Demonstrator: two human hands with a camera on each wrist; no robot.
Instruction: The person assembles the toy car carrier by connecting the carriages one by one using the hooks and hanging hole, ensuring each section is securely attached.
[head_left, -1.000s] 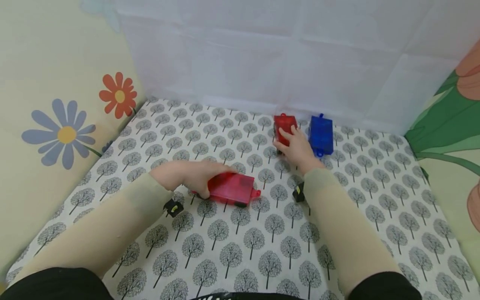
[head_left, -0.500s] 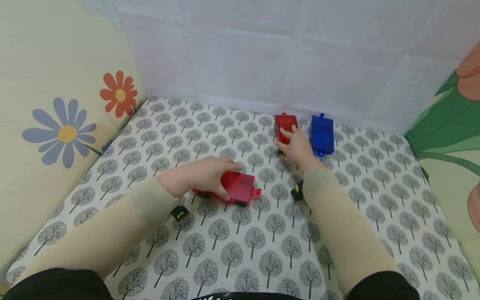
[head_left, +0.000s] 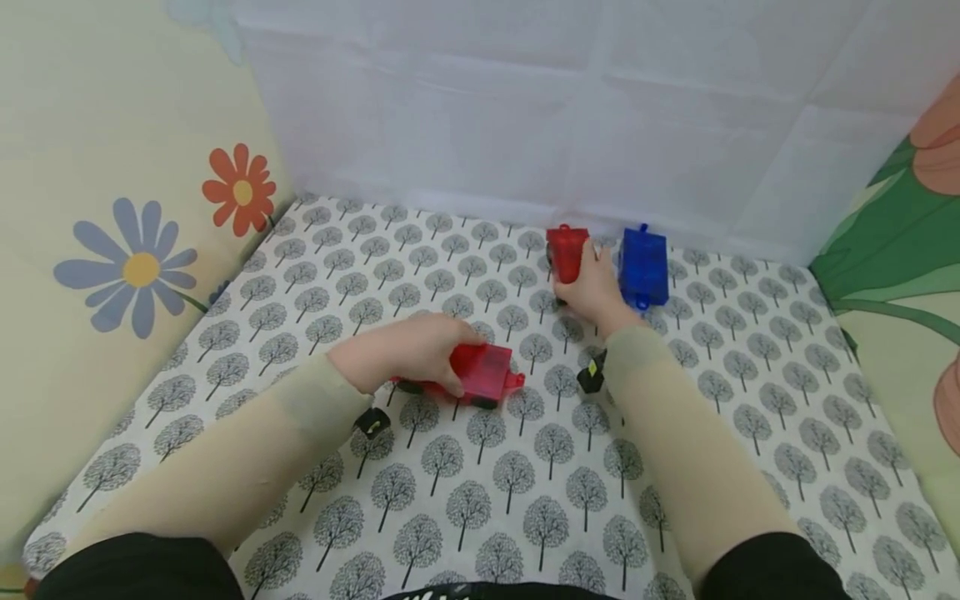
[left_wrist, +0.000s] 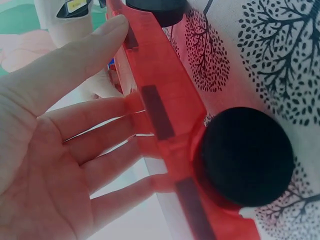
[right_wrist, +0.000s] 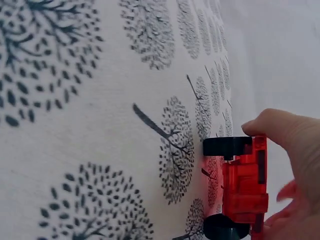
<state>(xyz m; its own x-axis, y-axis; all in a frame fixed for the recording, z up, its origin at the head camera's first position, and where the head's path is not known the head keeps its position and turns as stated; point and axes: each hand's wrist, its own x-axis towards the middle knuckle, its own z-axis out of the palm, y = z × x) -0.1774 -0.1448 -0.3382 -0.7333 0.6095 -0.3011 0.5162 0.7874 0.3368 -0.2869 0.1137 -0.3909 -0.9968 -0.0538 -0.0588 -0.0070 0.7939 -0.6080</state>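
In the head view, my left hand (head_left: 420,348) grips a long see-through red toy wagon (head_left: 489,371), which has a loop hitch at its right end. The left wrist view shows the thumb on one side of the wagon's red wall (left_wrist: 165,75) and the fingers behind it; a black wheel (left_wrist: 247,156) sits close to the camera. Farther back, my right hand (head_left: 597,290) holds a smaller red toy wagon (head_left: 567,252), its thumb toward me. Black wheels (right_wrist: 227,146) of the smaller wagon show in the right wrist view. My palm covers part of it.
A blue toy wagon (head_left: 643,268) stands just right of my right hand, with a hitch at each end. The tree-print cloth (head_left: 465,508) covers the table. A white sheet (head_left: 480,125) hangs behind; flowered walls (head_left: 90,400) close in both sides.
My left hand has shifted right along the long red wagon and closed its grip. My right fingers have moved from the smaller wagon's top to its sides.
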